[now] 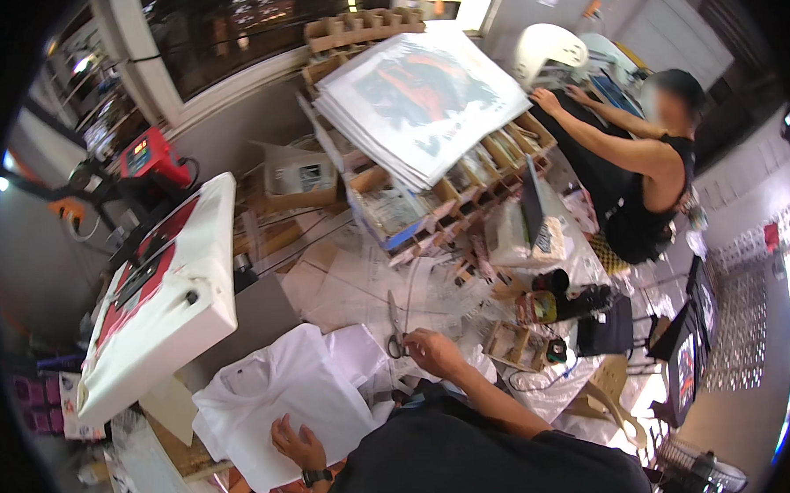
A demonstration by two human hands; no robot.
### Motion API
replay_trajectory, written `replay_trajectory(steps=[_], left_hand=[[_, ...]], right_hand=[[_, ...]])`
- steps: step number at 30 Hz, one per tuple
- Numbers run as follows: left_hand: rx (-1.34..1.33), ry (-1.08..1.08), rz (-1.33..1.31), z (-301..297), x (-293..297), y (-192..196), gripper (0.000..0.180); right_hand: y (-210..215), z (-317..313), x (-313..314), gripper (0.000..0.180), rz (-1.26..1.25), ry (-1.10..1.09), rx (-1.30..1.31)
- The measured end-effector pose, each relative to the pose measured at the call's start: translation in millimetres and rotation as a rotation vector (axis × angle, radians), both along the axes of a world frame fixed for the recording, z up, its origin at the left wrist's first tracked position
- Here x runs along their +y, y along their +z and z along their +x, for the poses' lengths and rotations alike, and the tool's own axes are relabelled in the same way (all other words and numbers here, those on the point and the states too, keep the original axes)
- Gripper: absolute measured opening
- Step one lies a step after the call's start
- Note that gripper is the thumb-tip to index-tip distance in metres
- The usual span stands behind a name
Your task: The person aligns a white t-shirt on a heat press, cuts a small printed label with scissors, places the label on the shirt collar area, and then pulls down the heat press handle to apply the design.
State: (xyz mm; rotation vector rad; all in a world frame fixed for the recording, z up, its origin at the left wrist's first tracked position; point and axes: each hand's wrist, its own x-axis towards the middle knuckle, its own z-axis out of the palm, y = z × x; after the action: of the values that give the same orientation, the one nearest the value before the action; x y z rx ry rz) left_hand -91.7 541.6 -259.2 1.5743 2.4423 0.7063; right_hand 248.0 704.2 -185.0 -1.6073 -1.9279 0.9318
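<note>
Right hand (430, 351) has its fingers closed on the scissors (394, 330) over the clear film, left hand (296, 443) lies flat on the white shirt (278, 401); best keep that cloth pinned, blades steady.

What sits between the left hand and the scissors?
Head view: only white T-shirt fabric runs from the left hand to the scissors at the right hand.

Bright indoor light, glare at right (edges bend, dark rim).
</note>
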Motion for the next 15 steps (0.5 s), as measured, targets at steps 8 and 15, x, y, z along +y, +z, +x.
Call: replay_trajectory(steps=[8, 15], left_hand=[[0.058, 0.0, 0.026, 3.6, -3.8, -3.8, 0.045], [0.009, 0.008, 0.045, 3.7, -1.0, -2.5, 0.044]], right_hand=[[-2.3, 39.2, -13.5, 0.015, 0.043, -0.199, -0.123], [-2.6, 12.2, -39.9, 0.016, -0.031, -0.21, -0.059]])
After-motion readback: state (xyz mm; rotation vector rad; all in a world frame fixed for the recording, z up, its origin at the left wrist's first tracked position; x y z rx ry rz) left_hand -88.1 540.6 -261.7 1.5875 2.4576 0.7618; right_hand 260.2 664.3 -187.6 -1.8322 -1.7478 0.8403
